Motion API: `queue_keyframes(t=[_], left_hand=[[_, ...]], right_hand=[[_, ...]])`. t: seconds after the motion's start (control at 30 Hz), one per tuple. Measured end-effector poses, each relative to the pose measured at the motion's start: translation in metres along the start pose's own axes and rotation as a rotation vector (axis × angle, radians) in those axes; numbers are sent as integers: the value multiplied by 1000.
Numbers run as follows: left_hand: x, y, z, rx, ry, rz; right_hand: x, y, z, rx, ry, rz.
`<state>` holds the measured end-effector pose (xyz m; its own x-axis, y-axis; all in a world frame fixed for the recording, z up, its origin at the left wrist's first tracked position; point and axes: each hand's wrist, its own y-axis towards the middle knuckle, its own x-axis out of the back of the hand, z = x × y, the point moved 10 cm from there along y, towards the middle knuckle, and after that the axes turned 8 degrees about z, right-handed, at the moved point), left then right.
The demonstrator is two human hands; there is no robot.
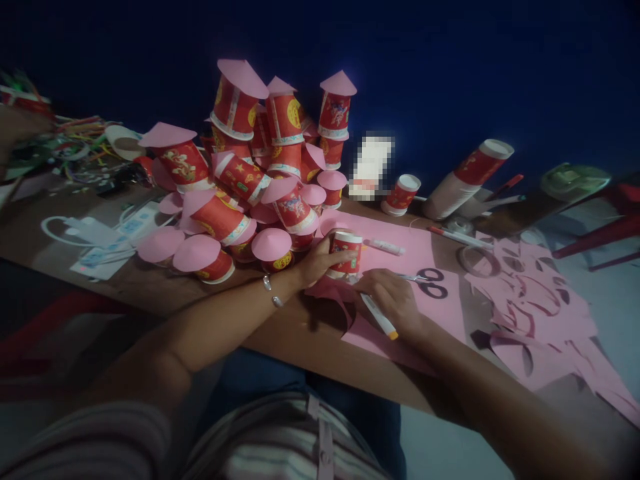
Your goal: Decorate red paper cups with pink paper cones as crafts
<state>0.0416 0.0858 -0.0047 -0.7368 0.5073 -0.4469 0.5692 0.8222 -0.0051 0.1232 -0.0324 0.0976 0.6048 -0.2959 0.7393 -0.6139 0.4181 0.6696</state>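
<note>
A red paper cup with a white rim is wrapped by the fingers of my left hand, above pink paper. Close on its right, my right hand grips a white marker, whose orange end points down toward me. The marker's other end is hidden by my fingers near the cup's base. Under my hands lie pink paper sheets. Scissors with black handles rest on the paper just beyond my right hand, and a white glue stick or marker lies behind it.
Red cups with pink cone tops are piled at left and behind. Stacked cups, a tape roll and cut pink scraps are at right. A power strip and wires lie left. Another person's hand shows at far left.
</note>
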Motion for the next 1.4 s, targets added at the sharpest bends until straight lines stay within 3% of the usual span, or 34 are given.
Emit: queue_keyframes(t=[1.03,1.4], left_hand=[[7,3,0,-40,48,-53],[-2,-3,-7,-6,-10,-73]], right_hand=[[4,-1,8,34,16,3],[-3,0,13,28,82,44]])
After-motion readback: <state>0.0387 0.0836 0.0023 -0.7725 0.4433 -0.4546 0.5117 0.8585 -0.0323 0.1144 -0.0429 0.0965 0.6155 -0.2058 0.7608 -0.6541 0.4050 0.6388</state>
